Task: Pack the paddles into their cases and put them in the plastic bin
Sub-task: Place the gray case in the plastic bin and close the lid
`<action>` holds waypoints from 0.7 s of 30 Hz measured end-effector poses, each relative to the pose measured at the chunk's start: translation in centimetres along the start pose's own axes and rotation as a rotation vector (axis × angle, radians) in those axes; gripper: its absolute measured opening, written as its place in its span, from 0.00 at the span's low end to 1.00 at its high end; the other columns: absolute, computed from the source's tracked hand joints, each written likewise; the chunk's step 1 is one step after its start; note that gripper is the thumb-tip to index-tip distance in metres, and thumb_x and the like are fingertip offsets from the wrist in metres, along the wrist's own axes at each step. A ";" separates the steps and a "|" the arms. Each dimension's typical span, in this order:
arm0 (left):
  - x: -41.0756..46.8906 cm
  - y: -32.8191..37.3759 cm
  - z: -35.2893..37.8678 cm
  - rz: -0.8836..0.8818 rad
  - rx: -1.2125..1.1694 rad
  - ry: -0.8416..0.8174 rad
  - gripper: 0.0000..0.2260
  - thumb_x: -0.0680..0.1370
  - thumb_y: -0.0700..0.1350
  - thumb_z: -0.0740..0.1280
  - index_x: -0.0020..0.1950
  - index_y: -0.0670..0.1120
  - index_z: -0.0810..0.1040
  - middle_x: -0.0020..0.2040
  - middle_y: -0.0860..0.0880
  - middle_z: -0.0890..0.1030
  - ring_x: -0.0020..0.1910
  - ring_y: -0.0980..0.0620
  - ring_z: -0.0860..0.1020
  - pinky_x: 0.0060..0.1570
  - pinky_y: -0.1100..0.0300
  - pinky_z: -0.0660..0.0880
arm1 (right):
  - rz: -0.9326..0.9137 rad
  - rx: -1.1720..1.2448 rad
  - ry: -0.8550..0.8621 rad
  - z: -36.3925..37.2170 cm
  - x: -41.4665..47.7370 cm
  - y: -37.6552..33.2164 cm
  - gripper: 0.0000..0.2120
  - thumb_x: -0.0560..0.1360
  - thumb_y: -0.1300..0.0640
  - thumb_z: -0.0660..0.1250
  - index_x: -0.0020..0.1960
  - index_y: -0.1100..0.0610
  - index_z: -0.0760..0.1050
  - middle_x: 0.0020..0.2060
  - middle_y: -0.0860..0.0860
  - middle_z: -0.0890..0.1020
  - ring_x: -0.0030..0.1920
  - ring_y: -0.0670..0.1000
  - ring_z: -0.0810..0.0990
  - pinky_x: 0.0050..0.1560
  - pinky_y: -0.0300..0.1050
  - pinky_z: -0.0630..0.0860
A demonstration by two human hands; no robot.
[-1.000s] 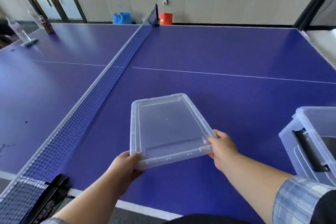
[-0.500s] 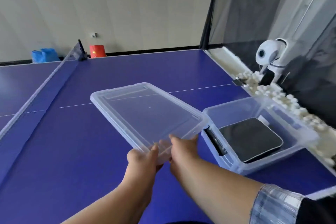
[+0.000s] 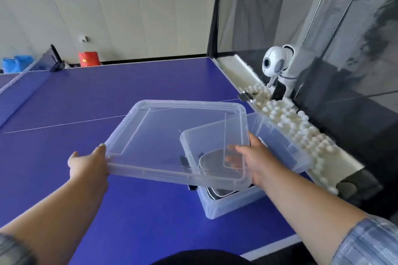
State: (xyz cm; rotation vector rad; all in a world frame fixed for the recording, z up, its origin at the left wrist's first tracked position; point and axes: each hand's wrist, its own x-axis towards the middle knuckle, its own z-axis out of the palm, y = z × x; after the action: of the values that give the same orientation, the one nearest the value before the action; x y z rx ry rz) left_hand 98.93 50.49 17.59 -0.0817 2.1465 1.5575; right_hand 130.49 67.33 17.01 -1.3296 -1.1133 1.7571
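I hold a clear plastic lid [image 3: 163,135] flat in the air, partly over the clear plastic bin [image 3: 232,204] that stands on the blue table at the right. My left hand [image 3: 88,163] grips the lid's near left corner. My right hand [image 3: 256,161] grips its near right edge, fingers seen through the plastic. Inside the bin lies a dark paddle case [image 3: 217,191], seen partly through the lid and the bin wall.
The blue table-tennis table [image 3: 120,211] spreads ahead, its net [image 3: 25,75] at the far left. A white ball machine [image 3: 277,64] with a black catch net stands at the right, with several white balls [image 3: 299,129] in its trough beside the bin.
The lid has swung right and now hangs partly over the bin. My hands, close together at its near edge half a second ago, now grip it far apart.
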 end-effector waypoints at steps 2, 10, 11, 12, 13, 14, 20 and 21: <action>-1.8 -1.0 2.0 0.045 0.071 -0.079 0.21 0.71 0.58 0.69 0.61 0.53 0.78 0.51 0.41 0.84 0.34 0.45 0.74 0.34 0.55 0.71 | -0.011 -0.077 -0.024 -4.8 1.8 -1.0 0.20 0.80 0.67 0.60 0.65 0.47 0.74 0.42 0.52 0.87 0.35 0.56 0.86 0.33 0.49 0.82; -12.0 -5.6 11.8 0.240 0.410 -0.168 0.09 0.78 0.51 0.62 0.45 0.51 0.81 0.35 0.46 0.77 0.32 0.45 0.73 0.33 0.56 0.69 | -0.142 -0.629 0.070 -18.2 8.9 -4.0 0.23 0.79 0.51 0.63 0.74 0.48 0.69 0.63 0.52 0.79 0.46 0.49 0.82 0.46 0.46 0.77; -13.0 -6.0 12.8 0.237 0.422 -0.160 0.10 0.79 0.49 0.60 0.45 0.50 0.80 0.37 0.46 0.79 0.33 0.44 0.74 0.34 0.57 0.69 | -0.162 -0.701 0.077 -19.2 9.6 -4.5 0.24 0.79 0.50 0.63 0.74 0.48 0.69 0.64 0.49 0.78 0.49 0.49 0.81 0.48 0.46 0.76; -13.7 -6.6 13.8 0.230 0.427 -0.153 0.10 0.78 0.49 0.59 0.45 0.50 0.79 0.38 0.46 0.79 0.34 0.44 0.75 0.33 0.57 0.70 | -0.170 -0.746 0.073 -20.1 10.3 -4.8 0.24 0.79 0.49 0.63 0.75 0.48 0.68 0.63 0.47 0.77 0.51 0.49 0.79 0.49 0.46 0.73; -14.4 -7.1 14.8 0.219 0.427 -0.144 0.10 0.78 0.49 0.58 0.44 0.49 0.78 0.38 0.46 0.80 0.34 0.44 0.75 0.33 0.57 0.70 | -0.166 -0.782 0.057 -21.0 11.1 -5.3 0.25 0.80 0.49 0.63 0.76 0.48 0.67 0.65 0.47 0.76 0.54 0.50 0.78 0.50 0.45 0.71; -15.0 -7.6 15.5 0.207 0.432 -0.141 0.10 0.77 0.48 0.57 0.43 0.49 0.77 0.39 0.46 0.80 0.33 0.44 0.75 0.32 0.57 0.71 | -0.157 -0.810 0.038 -21.6 11.9 -5.4 0.25 0.80 0.49 0.63 0.77 0.48 0.65 0.68 0.48 0.75 0.59 0.52 0.77 0.53 0.44 0.69; -16.4 -10.1 18.4 0.171 0.572 -0.109 0.11 0.77 0.40 0.53 0.41 0.50 0.72 0.44 0.40 0.77 0.35 0.41 0.74 0.32 0.55 0.74 | -0.045 -0.897 -0.056 -23.0 15.6 -4.3 0.25 0.82 0.50 0.59 0.79 0.48 0.60 0.75 0.52 0.69 0.70 0.56 0.71 0.63 0.47 0.68; -16.3 -10.3 18.5 0.169 0.589 -0.104 0.11 0.77 0.40 0.53 0.42 0.51 0.73 0.45 0.41 0.77 0.36 0.41 0.75 0.31 0.56 0.74 | -0.048 -0.900 -0.068 -22.9 15.9 -4.0 0.25 0.83 0.51 0.59 0.79 0.48 0.60 0.75 0.52 0.69 0.70 0.56 0.72 0.61 0.46 0.68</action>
State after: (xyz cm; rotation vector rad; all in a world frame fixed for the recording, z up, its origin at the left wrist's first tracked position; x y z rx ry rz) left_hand 123.06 59.97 10.92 0.3746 2.4809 0.9247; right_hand 148.36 88.36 11.49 -1.7048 -2.0896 1.2830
